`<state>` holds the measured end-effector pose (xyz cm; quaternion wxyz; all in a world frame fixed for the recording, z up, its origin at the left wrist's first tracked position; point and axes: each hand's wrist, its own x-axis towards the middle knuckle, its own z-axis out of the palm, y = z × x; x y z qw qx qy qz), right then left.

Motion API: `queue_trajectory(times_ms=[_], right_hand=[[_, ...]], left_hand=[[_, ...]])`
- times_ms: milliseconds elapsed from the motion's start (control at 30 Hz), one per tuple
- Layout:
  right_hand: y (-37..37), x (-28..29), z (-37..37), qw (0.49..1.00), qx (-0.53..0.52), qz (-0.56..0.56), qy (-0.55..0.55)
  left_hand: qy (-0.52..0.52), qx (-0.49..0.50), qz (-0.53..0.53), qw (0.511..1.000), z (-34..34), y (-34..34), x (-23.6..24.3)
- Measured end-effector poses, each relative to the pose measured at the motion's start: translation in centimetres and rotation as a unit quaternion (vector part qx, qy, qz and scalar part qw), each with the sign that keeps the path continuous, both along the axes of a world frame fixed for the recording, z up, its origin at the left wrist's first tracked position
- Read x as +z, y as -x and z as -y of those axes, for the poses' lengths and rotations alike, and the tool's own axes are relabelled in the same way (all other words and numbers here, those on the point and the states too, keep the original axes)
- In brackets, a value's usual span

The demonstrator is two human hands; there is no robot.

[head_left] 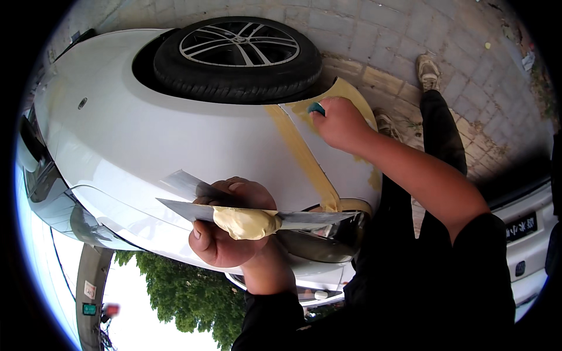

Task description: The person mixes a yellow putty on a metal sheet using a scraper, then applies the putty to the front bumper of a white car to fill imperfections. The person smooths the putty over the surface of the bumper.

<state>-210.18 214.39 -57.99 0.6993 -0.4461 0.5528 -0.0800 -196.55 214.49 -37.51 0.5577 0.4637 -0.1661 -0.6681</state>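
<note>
My left hand point(234, 228) grips a thin metal putty plate point(304, 219) seen nearly edge-on, with a thick mound of cream-yellow putty point(247, 223) on it. A second grey metal blade point(186, 182) sticks out behind the same hand. My right hand point(339, 123) is closed round a small teal piece point(317, 109), mostly hidden in the fingers, so its kind is unclear. That hand is at the white car's bumper corner point(351, 93), beside the wheel arch, where yellowish putty is smeared. A strip of yellow masking tape point(303, 158) runs from the wheel arch to the headlight point(319, 243).
The white car's fender point(146, 123) fills the left and middle, its black tyre point(234, 79) above. Grey paving point(386, 35) lies at the top right, where a shoe point(428, 69) and dark-trousered leg show. Another white vehicle point(533, 251) stands at the right edge.
</note>
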Motion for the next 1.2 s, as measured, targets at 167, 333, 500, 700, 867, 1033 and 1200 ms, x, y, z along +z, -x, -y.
queue_trajectory(times_ms=[167, 333, 500, 700, 867, 1033, 1200], right_hand=[[2.9, -2.2, 0.3, 0.993, -0.003, 0.094, -0.073], [10.7, -6.0, -1.5, 0.928, -0.324, 0.026, -0.183], [13.5, -3.6, -2.8, 0.928, -0.365, 0.002, -0.069], [11.2, 9.9, 2.2, 0.906, -0.209, 0.014, 0.369], [9.4, 14.3, 2.4, 0.827, -0.07, 0.076, 0.553], [8.3, 14.5, 2.2, 0.826, -0.048, 0.106, 0.552], [7.7, 14.7, 2.2, 0.842, -0.07, 0.114, 0.523]], left_hand=[[0.034, -0.018, 0.005, 0.999, -0.5, -1.1, -0.5], [0.049, -0.005, -0.015, 0.999, 0.1, -2.0, 0.1], [-0.068, 0.145, 0.137, 0.978, 1.0, 1.8, 0.3], [-0.083, 0.039, 0.273, 0.958, 0.9, 3.8, -1.0], [-0.069, 0.039, 0.363, 0.928, 0.5, 4.3, -0.7], [-0.003, -0.094, 0.544, 0.834, -1.0, 2.7, -0.7], [0.039, -0.149, 0.613, 0.775, -1.1, 3.2, -0.5]])
